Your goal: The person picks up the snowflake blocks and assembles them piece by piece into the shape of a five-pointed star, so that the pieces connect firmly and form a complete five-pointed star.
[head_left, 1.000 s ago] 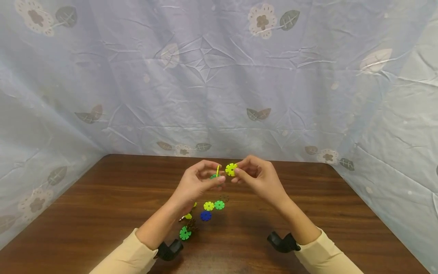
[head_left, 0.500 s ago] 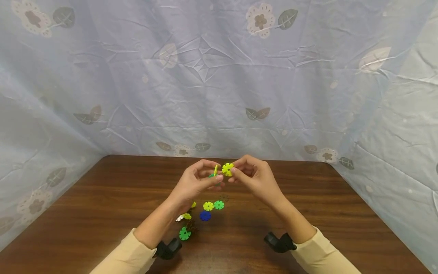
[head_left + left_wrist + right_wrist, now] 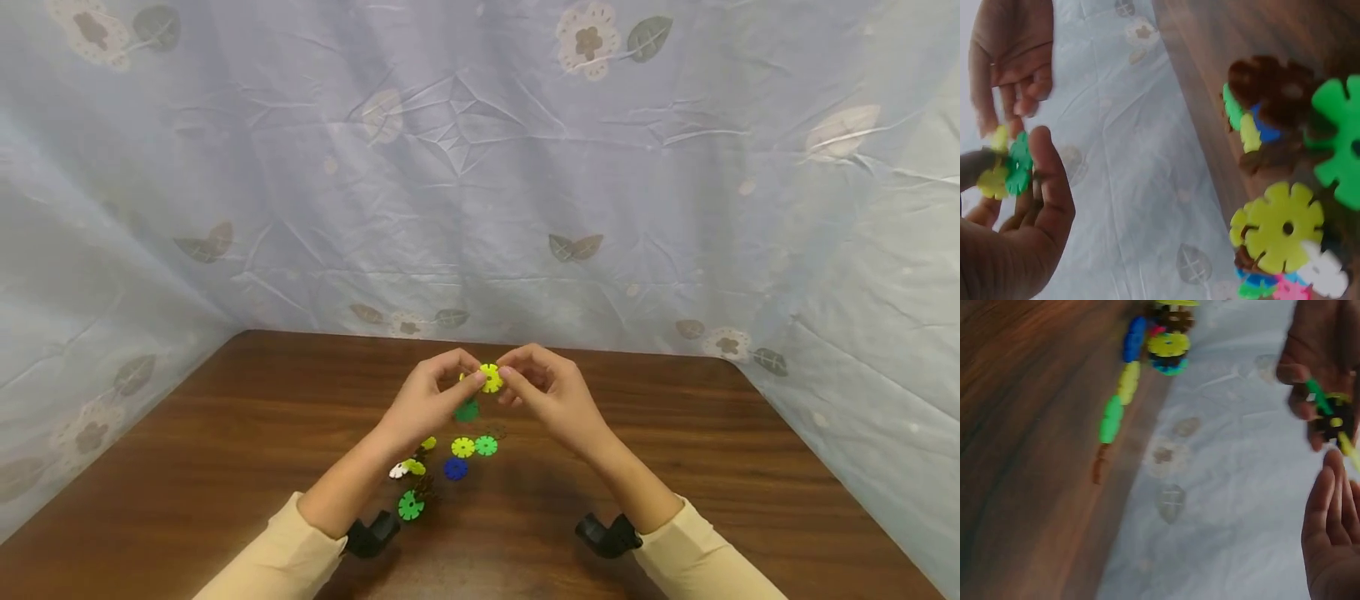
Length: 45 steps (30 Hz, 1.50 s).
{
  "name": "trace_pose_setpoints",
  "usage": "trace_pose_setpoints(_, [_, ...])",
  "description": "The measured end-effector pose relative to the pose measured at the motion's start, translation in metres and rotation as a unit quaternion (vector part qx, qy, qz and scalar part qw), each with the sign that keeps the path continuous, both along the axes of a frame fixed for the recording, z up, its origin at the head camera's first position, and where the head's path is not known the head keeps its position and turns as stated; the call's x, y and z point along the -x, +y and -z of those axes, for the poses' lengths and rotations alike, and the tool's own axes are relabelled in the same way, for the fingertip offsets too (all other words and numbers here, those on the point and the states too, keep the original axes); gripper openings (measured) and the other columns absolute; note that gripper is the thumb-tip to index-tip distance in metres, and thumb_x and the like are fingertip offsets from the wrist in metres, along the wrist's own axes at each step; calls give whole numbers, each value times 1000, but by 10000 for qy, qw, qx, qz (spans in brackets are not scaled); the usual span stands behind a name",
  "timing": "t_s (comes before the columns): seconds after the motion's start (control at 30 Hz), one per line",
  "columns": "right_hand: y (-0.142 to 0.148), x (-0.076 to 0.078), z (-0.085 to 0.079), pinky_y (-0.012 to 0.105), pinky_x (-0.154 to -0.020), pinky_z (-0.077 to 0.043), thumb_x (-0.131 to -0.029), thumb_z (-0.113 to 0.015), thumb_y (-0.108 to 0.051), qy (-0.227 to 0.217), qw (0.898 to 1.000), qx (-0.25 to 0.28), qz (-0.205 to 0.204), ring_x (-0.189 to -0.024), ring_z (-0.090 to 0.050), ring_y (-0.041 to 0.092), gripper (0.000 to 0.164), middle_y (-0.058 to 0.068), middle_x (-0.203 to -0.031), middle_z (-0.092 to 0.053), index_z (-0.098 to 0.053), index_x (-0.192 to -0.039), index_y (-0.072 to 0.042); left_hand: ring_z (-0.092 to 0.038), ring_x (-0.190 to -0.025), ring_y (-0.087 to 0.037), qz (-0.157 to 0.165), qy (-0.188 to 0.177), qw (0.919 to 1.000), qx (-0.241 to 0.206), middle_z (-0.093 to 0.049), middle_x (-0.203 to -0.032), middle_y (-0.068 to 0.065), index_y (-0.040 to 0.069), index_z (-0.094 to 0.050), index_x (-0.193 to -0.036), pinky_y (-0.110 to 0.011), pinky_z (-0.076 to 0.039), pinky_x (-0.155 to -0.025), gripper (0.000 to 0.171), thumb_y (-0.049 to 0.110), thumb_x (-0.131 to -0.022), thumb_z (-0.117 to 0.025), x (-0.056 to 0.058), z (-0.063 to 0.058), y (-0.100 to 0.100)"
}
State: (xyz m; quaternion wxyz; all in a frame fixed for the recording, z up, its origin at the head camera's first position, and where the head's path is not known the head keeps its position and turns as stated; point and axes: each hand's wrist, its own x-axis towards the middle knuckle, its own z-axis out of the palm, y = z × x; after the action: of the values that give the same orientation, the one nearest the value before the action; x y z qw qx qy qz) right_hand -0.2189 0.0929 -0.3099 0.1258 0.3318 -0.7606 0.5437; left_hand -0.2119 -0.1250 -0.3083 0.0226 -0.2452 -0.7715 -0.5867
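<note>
Behind the bare left hand (image 3: 427, 402), a plain cream sleeve (image 3: 281, 550) ends mid-forearm, with a curved black bracket (image 3: 372, 535) beside it; behind the right hand (image 3: 546, 392), a matching sleeve (image 3: 701, 557) and second bracket (image 3: 609, 536).

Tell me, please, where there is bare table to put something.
Bare table lies between the right forearm and right curtain, and between the left forearm and left curtain. Crowded: inner side of the left forearm, around the blue disc.

A bright yellow, notched round plastic disc (image 3: 491, 378) in the right hand (image 3: 553, 393) has closed the gap to the left hand (image 3: 426, 402), whose green notched plastic disc (image 3: 467, 410) now shows lower, below the thumb.
</note>
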Motion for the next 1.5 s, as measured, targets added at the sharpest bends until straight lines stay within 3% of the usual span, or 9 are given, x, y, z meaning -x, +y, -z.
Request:
trace_pose_setpoints(0.1, [-4, 8, 5, 39, -71, -64, -109, -56, -14, -200, 9995, -157, 204, -79, -74, 33, 18, 23, -99, -73, -67, -113, -1, -68, -73, -13, -371, -105, 9987, -322, -68, -95, -8, 3, -65, -116, -30, -58, -69, 24, 25, -108, -59, 1, -5, -4])
trace_pose_setpoints(0.2, [-15, 9, 11, 32, -73, -63, -107, -59, -15, -137, 9916, -1282, -10, -82, -73, 23, 17, 19, -102, -75, -67, -115, -2, -71, -72, -14, -645, -256, 9951, -700, -64, -88, -3, 0, -62, -119, -30, -60, -66, 25, 23, -109, -58, 1, -9, -9])
trace_pose_setpoints(0.37, [-47, -17, 21, 18, -76, -56, -105, -66, -22, 451, 9136, -3964, -789, -87, -68, 4, 28, 2, -111, -73, -64, -131, -12, -70, -68, -14, -721, -128, 9947, -722, -62, -82, -1, -1, -61, -117, -28, -59, -64, 24, 22, -109, -57, 2, -12, -12])
trace_pose_setpoints(0.5, [-70, -37, 27, 15, -80, -56, -103, -69, -30, 887, 8489, -5149, -797, -101, -67, -1, 40, -5, -126, -69, -62, -141, -21, -69, -68, -14, -741, 21, 9961, -480, -63, -78, -5, 2, -62, -116, -29, -58, -64, 23, 23, -109, -57, 2, -10, -12])
trace_pose_setpoints(0.63, [-84, -44, 31, 16, -66, -52, -100, -73, -34, 1040, 8117, -5720, -558, -86, -62, -1, 44, -7, -119, -68, -61, -142, -26, -67, -68, -15, -763, 88, 9964, -370, -62, -76, -6, 2, -63, -115, -29, -56, -64, 22, 23, -109, -57, 2, -8, -11])
trace_pose_setpoints(0.73, [-90, -44, 34, 16, -59, -47, -98, -75, -32, 998, 8012, -5881, -471, -74, -55, -1, 37, -7, -108, -67, -65, -134, -25, -68, -68, -15, -767, 36, 9963, -372, -62, -76, -5, 2, -63, -115, -29, -56, -63, 22, 22, -109, -58, 2, -7, -11])
trace_pose_setpoints(0.93, [-87, -39, 35, 16, -66, -45, -96, -78, -24, 606, 8288, -5519, -697, -79, -49, -1, 19, -10, -99, -61, -69, -112, -18, -69, -70, -15, -806, -66, 9962, -321, -64, -81, -7, 2, -63, -117, -31, -58, -64, 23, 23, -109, -58, 3, -6, -12])
trace_pose_setpoints(1.3, [-46, -22, 32, 18, -76, -56, -92, -83, -26, -745, 9514, -2895, -741, -87, -65, 3, 32, 1, -103, -72, -64, -111, -9, -68, -69, -15, -845, -22, 9964, -94, -67, -81, -6, 1, -63, -118, -28, -57, -64, 25, 24, -109, -58, 8, -3, -15])
trace_pose_setpoints(1.5, [-15, -10, 24, 27, -77, -60, -101, -71, -19, -663, 9750, -2070, -455, -88, -69, 10, 19, 7, -103, -73, -63, -113, -6, -64, -66, -14, -757, -22, 9971, 3, -67, -77, -7, 2, -64, -117, -30, -55, -65, 25, 24, -109, -58, 10, 0, -14])
